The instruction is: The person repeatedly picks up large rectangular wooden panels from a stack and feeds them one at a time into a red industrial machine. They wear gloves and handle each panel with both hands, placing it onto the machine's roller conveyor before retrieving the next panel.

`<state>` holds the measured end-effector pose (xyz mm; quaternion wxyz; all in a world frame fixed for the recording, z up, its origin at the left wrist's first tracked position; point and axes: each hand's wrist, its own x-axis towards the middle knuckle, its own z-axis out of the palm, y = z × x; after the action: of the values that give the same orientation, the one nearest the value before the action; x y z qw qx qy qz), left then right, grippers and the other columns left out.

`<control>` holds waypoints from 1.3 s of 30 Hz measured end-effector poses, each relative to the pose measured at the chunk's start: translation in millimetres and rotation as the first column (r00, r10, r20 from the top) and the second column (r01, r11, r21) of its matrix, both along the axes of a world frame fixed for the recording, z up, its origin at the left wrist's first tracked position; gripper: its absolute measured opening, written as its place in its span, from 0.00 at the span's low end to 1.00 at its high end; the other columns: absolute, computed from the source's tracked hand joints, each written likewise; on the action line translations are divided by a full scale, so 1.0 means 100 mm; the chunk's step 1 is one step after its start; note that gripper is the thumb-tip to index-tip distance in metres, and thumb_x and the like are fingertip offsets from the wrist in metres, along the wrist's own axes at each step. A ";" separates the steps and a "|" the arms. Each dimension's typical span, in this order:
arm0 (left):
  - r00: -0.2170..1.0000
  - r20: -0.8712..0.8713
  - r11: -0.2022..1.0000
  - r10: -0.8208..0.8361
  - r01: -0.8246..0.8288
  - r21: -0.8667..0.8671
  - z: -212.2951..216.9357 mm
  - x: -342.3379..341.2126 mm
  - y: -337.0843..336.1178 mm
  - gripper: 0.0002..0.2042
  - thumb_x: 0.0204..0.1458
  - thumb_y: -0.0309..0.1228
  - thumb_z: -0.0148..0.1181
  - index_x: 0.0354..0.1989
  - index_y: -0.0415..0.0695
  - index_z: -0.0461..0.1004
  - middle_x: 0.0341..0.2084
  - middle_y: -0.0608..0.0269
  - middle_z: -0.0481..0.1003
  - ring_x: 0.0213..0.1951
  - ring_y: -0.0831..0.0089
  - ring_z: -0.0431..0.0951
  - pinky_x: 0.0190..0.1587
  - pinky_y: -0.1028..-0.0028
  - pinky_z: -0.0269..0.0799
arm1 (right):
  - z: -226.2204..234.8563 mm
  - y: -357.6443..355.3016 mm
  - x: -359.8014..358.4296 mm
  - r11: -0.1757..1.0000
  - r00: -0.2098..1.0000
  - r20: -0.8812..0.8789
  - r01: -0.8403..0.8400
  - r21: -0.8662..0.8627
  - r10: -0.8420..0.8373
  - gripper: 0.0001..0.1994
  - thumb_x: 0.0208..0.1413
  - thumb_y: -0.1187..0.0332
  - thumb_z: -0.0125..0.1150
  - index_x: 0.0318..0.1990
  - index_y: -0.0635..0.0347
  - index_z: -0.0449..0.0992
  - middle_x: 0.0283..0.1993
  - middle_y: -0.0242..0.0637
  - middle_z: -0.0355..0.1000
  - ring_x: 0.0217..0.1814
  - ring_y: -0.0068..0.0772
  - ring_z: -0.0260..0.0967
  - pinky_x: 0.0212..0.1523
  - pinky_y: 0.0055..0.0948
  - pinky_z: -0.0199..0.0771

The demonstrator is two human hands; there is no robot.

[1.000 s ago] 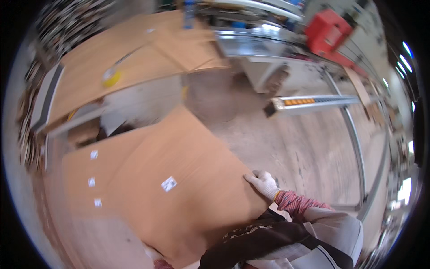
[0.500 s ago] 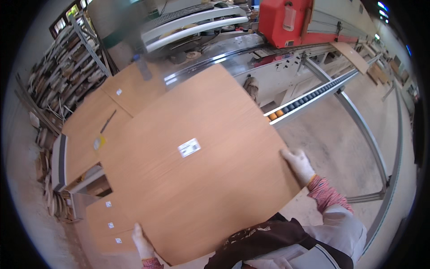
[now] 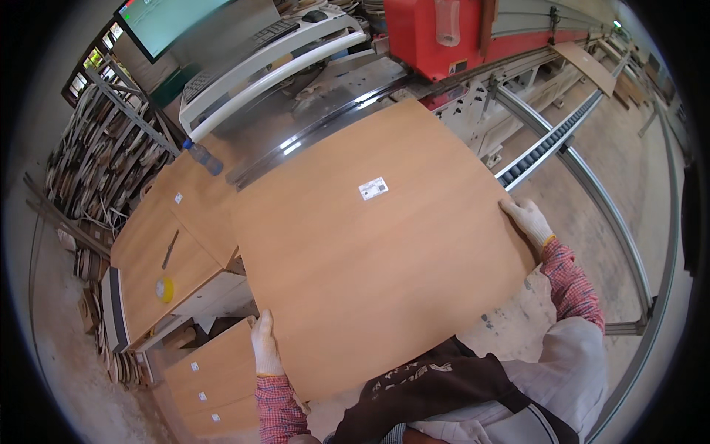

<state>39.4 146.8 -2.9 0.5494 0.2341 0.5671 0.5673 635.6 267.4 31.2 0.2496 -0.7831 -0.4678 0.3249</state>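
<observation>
Head view shows a big brown wood board (image 3: 370,251) held flat, just in front of a grey and red machine (image 3: 436,37). Left hand (image 3: 265,348) in a white glove grips its near left edge. Right hand (image 3: 529,220) grips its right edge. More boards (image 3: 211,377) lie stacked below on the left.

The large light-brown wooden panel (image 3: 370,251) has swung up toward the red machine (image 3: 436,37); the gloved left hand (image 3: 265,346) now grips its near edge.
</observation>
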 end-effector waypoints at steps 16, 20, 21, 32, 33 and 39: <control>0.988 0.141 0.997 0.071 -0.075 0.022 -0.16 0.40 0.62 0.22 0.67 0.40 0.58 0.58 0.33 0.72 0.51 0.57 0.76 0.50 0.67 0.78 0.54 0.65 0.76 | -0.27 -1.04 -2.37 0.507 0.898 0.426 -0.421 0.752 0.113 0.14 0.43 0.71 0.65 0.41 0.59 0.79 0.42 0.37 0.76 0.50 0.46 0.73 0.58 0.54 0.69; 0.972 0.225 0.997 0.067 -0.076 0.029 -0.35 0.42 0.72 0.23 0.66 0.42 0.58 0.59 0.34 0.71 0.54 0.56 0.75 0.54 0.65 0.76 0.58 0.63 0.74 | -0.35 -0.98 -2.50 0.563 0.880 0.470 -0.424 0.710 0.070 0.13 0.43 0.70 0.65 0.40 0.55 0.79 0.42 0.35 0.76 0.51 0.44 0.73 0.60 0.53 0.69; 0.966 0.253 0.998 0.056 -0.064 0.025 -0.31 0.46 0.77 0.23 0.66 0.42 0.58 0.59 0.34 0.71 0.55 0.55 0.75 0.55 0.64 0.76 0.59 0.63 0.74 | -0.43 -1.02 -2.56 0.589 0.879 0.468 -0.428 0.685 0.094 0.12 0.43 0.69 0.66 0.39 0.52 0.80 0.42 0.34 0.77 0.52 0.43 0.73 0.62 0.52 0.68; 0.976 0.219 1.000 -0.011 0.013 -0.008 -0.27 0.07 1.59 0.26 0.64 0.42 0.60 0.63 0.35 0.69 0.57 0.56 0.74 0.56 0.64 0.76 0.60 0.63 0.73 | -0.22 -1.07 -2.82 0.399 0.889 0.363 -0.451 0.798 0.280 0.13 0.43 0.69 0.66 0.39 0.60 0.78 0.41 0.38 0.78 0.47 0.44 0.74 0.43 0.48 0.73; 0.988 0.155 1.000 0.019 -0.018 -0.009 -0.32 0.06 1.69 0.26 0.64 0.42 0.61 0.63 0.36 0.69 0.56 0.56 0.74 0.56 0.64 0.76 0.60 0.63 0.74 | -0.23 -1.07 -2.82 0.389 0.889 0.354 -0.448 0.805 0.291 0.14 0.43 0.69 0.67 0.39 0.60 0.78 0.41 0.39 0.78 0.46 0.44 0.74 0.43 0.48 0.73; 0.992 0.124 0.997 0.036 -0.028 -0.066 -0.27 0.23 1.74 0.25 0.66 0.41 0.60 0.63 0.36 0.69 0.56 0.58 0.75 0.56 0.66 0.76 0.60 0.66 0.73 | -0.26 -1.01 -2.62 0.426 0.887 0.312 -0.440 0.790 0.340 0.14 0.44 0.69 0.68 0.40 0.61 0.77 0.40 0.40 0.78 0.44 0.44 0.75 0.42 0.47 0.75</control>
<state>62.7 321.0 -29.9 0.5822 0.1710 0.5531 0.5709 373.4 166.7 5.7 0.4891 -0.4481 -0.7455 0.0647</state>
